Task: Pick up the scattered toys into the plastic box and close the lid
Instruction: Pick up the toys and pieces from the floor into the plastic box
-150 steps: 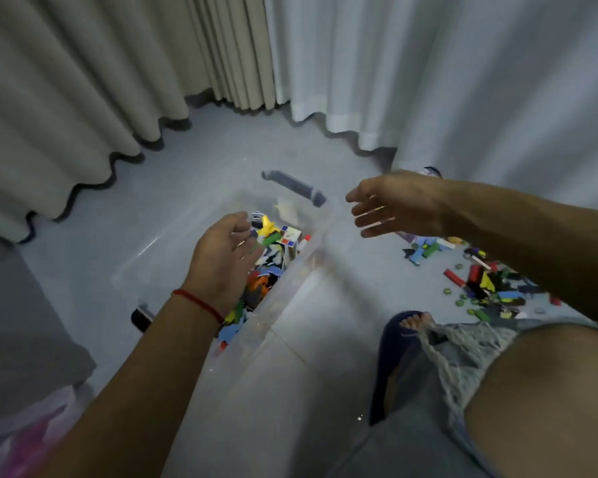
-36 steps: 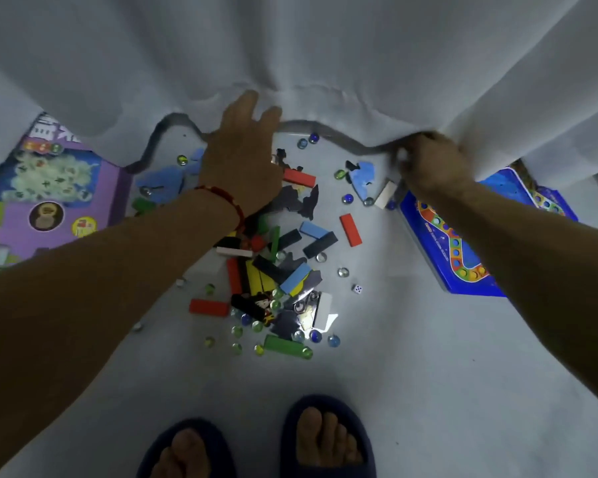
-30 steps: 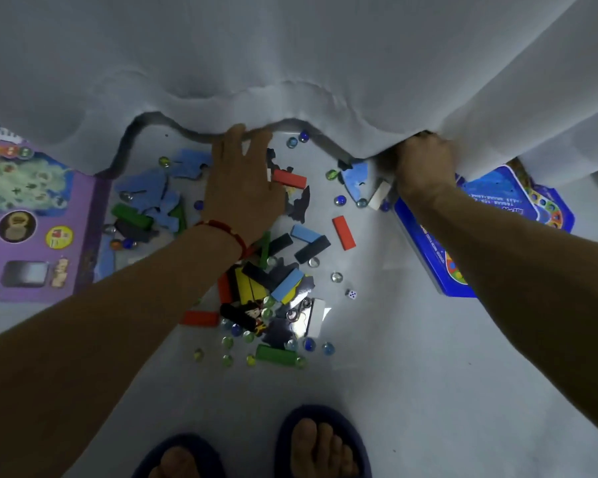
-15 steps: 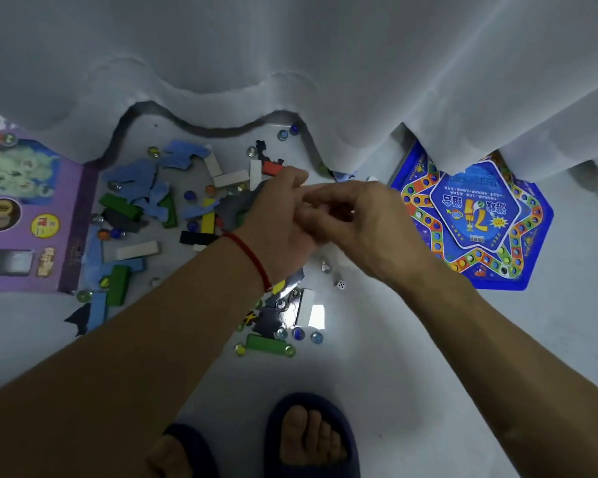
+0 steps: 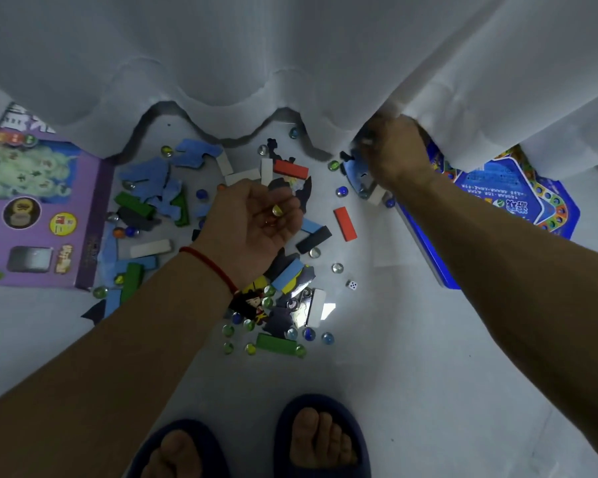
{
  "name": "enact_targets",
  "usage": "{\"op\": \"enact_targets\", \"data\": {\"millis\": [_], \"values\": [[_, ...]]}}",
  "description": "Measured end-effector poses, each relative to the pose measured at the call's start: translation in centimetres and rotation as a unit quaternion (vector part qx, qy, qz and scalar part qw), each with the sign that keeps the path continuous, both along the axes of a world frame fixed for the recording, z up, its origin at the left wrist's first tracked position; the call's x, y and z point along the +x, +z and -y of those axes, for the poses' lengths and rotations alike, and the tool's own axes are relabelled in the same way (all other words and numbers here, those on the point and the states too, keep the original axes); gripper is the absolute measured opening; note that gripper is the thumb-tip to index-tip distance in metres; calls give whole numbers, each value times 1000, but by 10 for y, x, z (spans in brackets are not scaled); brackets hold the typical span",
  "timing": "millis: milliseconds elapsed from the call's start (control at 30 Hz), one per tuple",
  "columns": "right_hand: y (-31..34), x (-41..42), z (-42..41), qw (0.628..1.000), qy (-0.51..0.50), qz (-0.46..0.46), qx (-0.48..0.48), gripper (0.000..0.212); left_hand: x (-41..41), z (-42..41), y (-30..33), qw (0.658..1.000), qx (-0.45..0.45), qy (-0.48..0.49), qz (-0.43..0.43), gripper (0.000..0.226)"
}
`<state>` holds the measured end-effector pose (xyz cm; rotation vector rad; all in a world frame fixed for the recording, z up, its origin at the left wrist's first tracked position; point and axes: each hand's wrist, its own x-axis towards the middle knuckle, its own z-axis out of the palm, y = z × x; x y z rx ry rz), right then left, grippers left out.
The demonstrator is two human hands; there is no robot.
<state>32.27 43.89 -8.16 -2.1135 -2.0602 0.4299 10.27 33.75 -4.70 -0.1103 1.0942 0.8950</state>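
The right hand (image 5: 392, 155) reaches to the far right curtain edge, maybe pinching small pieces there, while the left hand (image 5: 256, 219) cups marbles (image 5: 276, 210) right over the toys (image 5: 283, 291) on the floor, so it is nearer.

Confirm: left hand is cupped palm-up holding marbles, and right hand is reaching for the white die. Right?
Not quite. The right hand reaches under the curtain edge, far from the die, per the head view. The left hand does cup marbles.

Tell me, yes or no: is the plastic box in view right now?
No, only scattered toys, two game boards, the curtain and both hands show.
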Motion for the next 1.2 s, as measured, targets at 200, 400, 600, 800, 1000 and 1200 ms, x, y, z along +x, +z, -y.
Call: {"op": "enact_targets", "data": {"millis": [200, 400, 600, 800, 1000, 1200], "values": [[-8, -11, -4, 996, 22, 81, -7, 13, -5, 4, 0, 1000, -3, -10, -12, 28], [-9, -26, 18, 997, 46, 47, 46, 23, -8, 10, 0, 1000, 0, -13, -17, 28], [-7, -37, 37, 996, 59, 50, 46, 16, -7, 9, 4, 1000, 11, 2, -1, 33], [59, -71, 72, 978, 151, -138, -38, 23, -7, 2, 1, 999, 34, -5, 25, 26], [57, -77, 45, 974, 130, -181, -42, 29, -13, -5, -1, 999, 0, 36, 34, 20], [19, -59, -4, 993, 93, -48, -54, 40, -26, 1, 1, 999, -8, 32, 7, 27]]}}
